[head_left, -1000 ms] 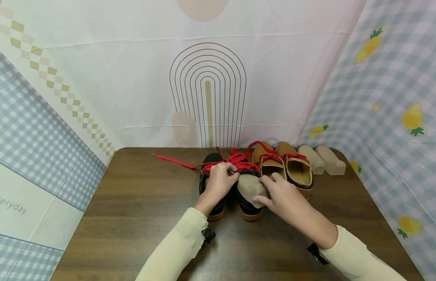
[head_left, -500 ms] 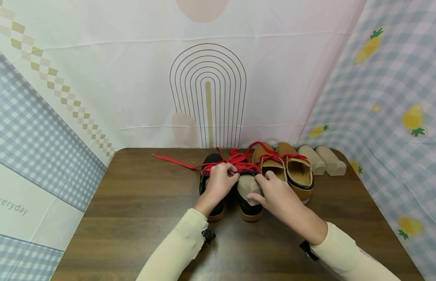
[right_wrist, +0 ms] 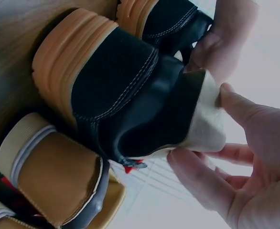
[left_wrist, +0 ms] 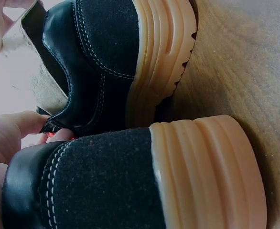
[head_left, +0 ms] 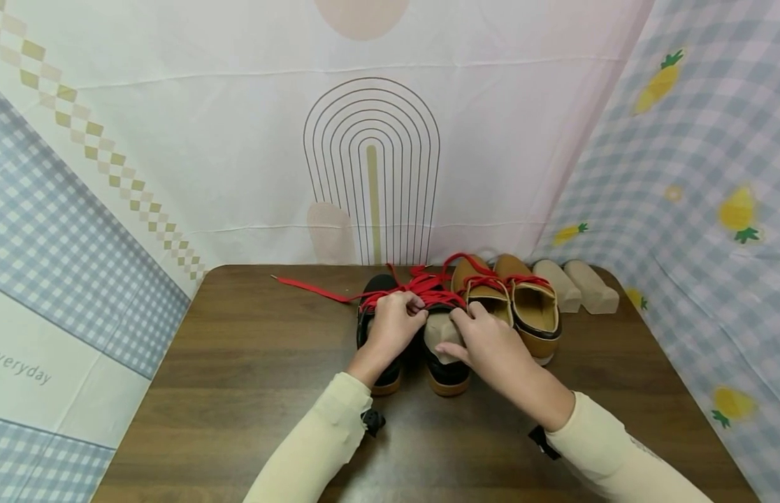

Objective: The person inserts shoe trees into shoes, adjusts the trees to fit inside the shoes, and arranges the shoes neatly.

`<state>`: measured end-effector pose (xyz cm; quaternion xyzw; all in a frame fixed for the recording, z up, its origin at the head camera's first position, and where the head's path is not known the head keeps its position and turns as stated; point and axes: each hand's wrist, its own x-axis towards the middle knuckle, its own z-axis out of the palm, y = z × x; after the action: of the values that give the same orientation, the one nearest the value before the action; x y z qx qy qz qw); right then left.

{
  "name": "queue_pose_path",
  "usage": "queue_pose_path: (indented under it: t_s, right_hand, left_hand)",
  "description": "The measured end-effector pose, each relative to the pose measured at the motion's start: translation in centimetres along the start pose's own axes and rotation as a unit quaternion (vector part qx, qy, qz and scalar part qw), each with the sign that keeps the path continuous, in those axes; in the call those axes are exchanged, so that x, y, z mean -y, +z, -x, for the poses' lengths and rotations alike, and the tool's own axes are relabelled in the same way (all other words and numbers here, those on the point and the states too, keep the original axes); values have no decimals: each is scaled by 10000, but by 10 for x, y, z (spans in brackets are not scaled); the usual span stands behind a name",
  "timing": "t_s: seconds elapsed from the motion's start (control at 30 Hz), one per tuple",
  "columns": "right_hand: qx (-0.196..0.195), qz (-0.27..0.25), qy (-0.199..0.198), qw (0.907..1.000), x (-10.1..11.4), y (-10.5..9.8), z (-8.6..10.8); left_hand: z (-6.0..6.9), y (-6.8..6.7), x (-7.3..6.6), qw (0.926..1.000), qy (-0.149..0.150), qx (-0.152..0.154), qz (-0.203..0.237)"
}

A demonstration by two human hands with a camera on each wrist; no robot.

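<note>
A pair of black shoes with red laces (head_left: 428, 283) stands side by side, soles down. My left hand (head_left: 395, 325) reaches over the left black shoe (left_wrist: 102, 176) and pinches the collar edge of the right black shoe (left_wrist: 90, 57) near its laces. A beige moulded shoe insert (head_left: 442, 328) sits in that right shoe's opening, its front end hidden inside. My right hand (head_left: 493, 342) holds the insert's back end. In the right wrist view, the thumb touches the end of the insert (right_wrist: 209, 117) and the index finger lies along its side.
A pair of brown shoes (head_left: 536, 304) with red laces stands close on the right. Beyond it, two beige inserts (head_left: 588, 286) lie by the table's back corner. One loose red lace (head_left: 314, 288) trails left across the wooden table (head_left: 251, 363).
My right hand has moved left with the insert, which has turned straighter and sits more inside the right black shoe. The left hand keeps its place.
</note>
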<state>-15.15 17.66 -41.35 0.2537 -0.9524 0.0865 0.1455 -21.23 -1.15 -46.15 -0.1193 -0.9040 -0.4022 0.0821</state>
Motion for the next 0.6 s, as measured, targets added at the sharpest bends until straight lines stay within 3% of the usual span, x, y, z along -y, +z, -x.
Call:
queue_pose_path:
  t_s: [0.13,0.37,0.6]
  right_hand:
    - [69,-122,-228,9996,-9,-4,1]
    - [560,-1063,-567,9911,-20,-4,-5]
    - [468,-1371,-606,9876,-24,2,-7]
  left_hand:
    - [0,1,1,10000,-25,9,54]
    - [0,2,1,9998,-137,43,118]
    - [-1,1,0,9997,-168,74,151]
